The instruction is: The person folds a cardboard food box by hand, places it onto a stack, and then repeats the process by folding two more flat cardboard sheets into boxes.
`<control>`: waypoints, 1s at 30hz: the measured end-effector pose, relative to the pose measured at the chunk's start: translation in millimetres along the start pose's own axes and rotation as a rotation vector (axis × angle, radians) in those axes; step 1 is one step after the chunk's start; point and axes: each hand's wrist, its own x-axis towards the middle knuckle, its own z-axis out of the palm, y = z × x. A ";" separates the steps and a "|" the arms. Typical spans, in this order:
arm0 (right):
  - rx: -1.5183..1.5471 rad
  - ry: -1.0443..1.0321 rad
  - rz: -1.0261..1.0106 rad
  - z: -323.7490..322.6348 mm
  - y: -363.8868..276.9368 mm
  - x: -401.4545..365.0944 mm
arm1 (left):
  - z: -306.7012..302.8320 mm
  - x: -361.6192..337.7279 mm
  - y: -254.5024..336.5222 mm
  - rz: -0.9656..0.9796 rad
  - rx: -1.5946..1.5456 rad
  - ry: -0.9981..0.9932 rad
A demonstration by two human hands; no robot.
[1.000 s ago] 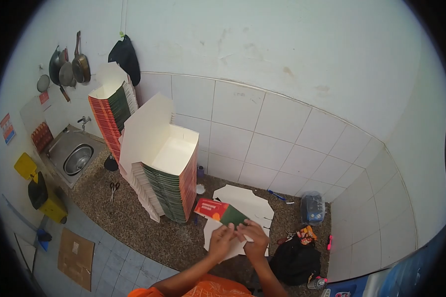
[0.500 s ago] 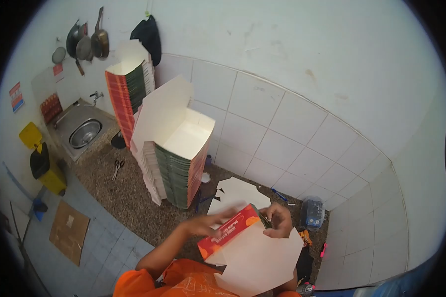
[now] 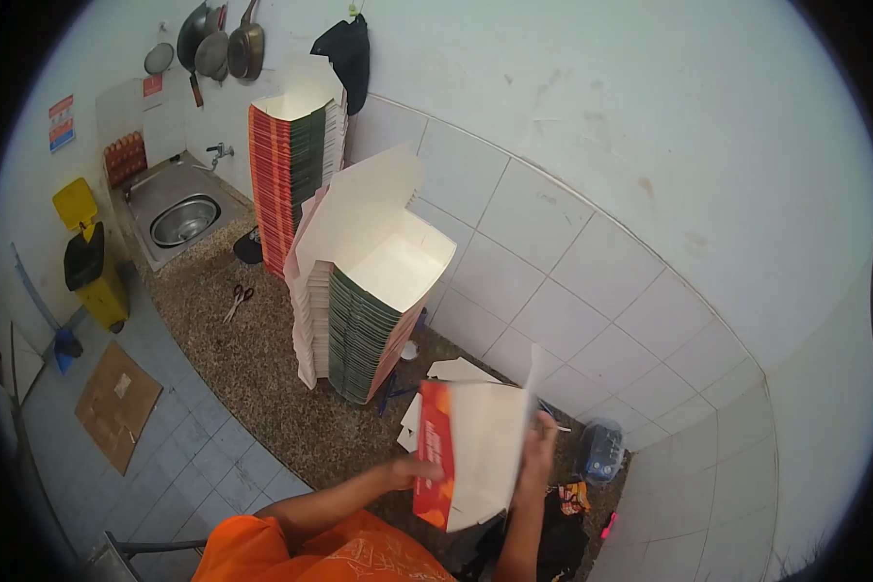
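A paperboard food box [image 3: 480,441], red and orange outside with white lettering and white inside, is held up in front of me, its open side facing me and a flap standing up at the right. My left hand [image 3: 415,473] is closed on its red side, with the thumb on the printed face and the other fingers hidden. My right hand [image 3: 537,456] grips the right side by the flap, fingers partly hidden. Behind the box lie flat white carton blanks [image 3: 456,371]. To the left stands a tall stack of nested boxes [image 3: 364,325], green-sided and white inside.
A second tall stack of red and green boxes [image 3: 286,184] stands farther back. Scissors [image 3: 238,303] lie on the speckled counter [image 3: 223,339], near a steel sink [image 3: 184,221]. A plastic-wrapped blue pack [image 3: 601,451] sits by the tiled wall. A yellow bin [image 3: 102,286] stands on the floor.
The box has turned so that its open inside faces me and its flap stands upright. My left hand has moved down along the red side; my right hand has shifted lower. The camera view has shifted.
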 end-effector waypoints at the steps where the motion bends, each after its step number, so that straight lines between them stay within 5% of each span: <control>1: -0.144 0.004 -0.003 -49.8 59.8 20.8 | 5.0 6.4 -3.9 -0.024 0.047 -0.027; 2: -0.284 0.009 -0.006 -92.5 111.7 37.7 | 21.8 6.0 9.1 0.018 0.094 -0.067; 4: -0.021 -0.044 0.001 -23.3 46.9 34.1 | 35.9 5.3 35.1 -0.200 0.418 -0.028; 5: 0.244 -0.098 0.010 16.4 9.5 29.4 | 41.3 11.6 37.6 0.241 0.688 -0.026; 6: -0.129 -0.009 -0.178 34.2 -6.8 24.0 | 46.0 15.7 40.5 0.691 0.941 -0.019; 8: 0.123 -0.128 -0.046 43.8 -19.0 25.9 | 51.1 12.6 81.7 0.868 1.594 0.098; 10: 0.007 -0.437 0.050 76.9 -42.0 21.9 | 51.0 20.8 101.7 0.908 1.301 0.214; 11: -0.215 -0.568 0.007 79.4 -32.4 41.4 | 57.2 17.0 121.4 0.976 1.391 0.257; 13: -0.276 -0.601 -0.013 95.6 -42.0 86.9 | 74.4 5.1 159.9 1.015 1.622 0.451; 15: -0.210 -0.689 -0.365 128.7 -62.0 138.5 | 69.2 -8.5 178.2 0.968 1.767 0.600; 16: -0.640 -0.572 -0.486 171.4 -137.8 110.5 | 56.9 -15.1 184.1 0.880 1.922 0.725; 18: -0.808 -0.622 -0.479 215.9 -153.0 155.7 | 41.2 -18.7 193.8 0.779 2.085 0.844; 21: -1.102 -0.860 -0.570 266.3 -146.9 226.9 | 23.2 -13.9 193.5 1.028 1.923 0.856; 22: -1.096 -0.858 -0.568 277.8 -143.2 239.7 | 20.9 -13.2 193.8 1.024 1.927 0.851; 24: -1.557 -0.794 -0.632 294.6 -135.9 253.6 | 17.9 -12.3 196.1 0.922 1.798 0.963; 25: -1.555 -0.794 -0.636 296.7 -130.2 256.4 | 16.8 -12.2 197.2 0.954 1.798 0.972; 27: -1.679 -0.473 -0.779 298.8 -120.5 257.7 | 19.6 -14.3 198.0 1.026 1.841 0.971; 30: -1.718 -0.391 -0.855 297.6 -111.2 254.0 | 29.4 -13.8 203.1 1.094 1.891 1.010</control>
